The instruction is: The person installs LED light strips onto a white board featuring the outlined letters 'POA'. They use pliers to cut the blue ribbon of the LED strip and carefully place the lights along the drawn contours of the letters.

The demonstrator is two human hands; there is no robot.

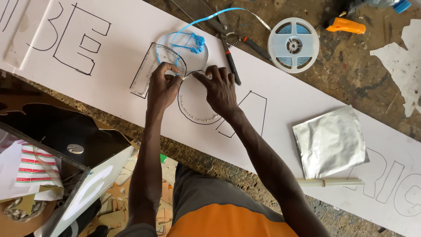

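A scarred, paint-flecked bench (351, 70) carries a long white board (280, 118) with big outlined letters, running from ten o'clock down to four o'clock. On it, at about four o'clock from the hands, lies a flat silver foil pouch (330, 141); I cannot tell what it holds. At one o'clock sits a clear plastic reel (293, 44) with blue strip wound inside, and dark pliers (230, 55) lie between it and the hands. A thin studded strip (195, 117) follows the round letter at centre. It looks light, limp and easily kinked, best pinched by its edges close to where it is being pressed down. The left hand (161, 87) has its fingers closed on the strip's upper end; the right hand (220, 90) pinches it just beside, fingertips together.
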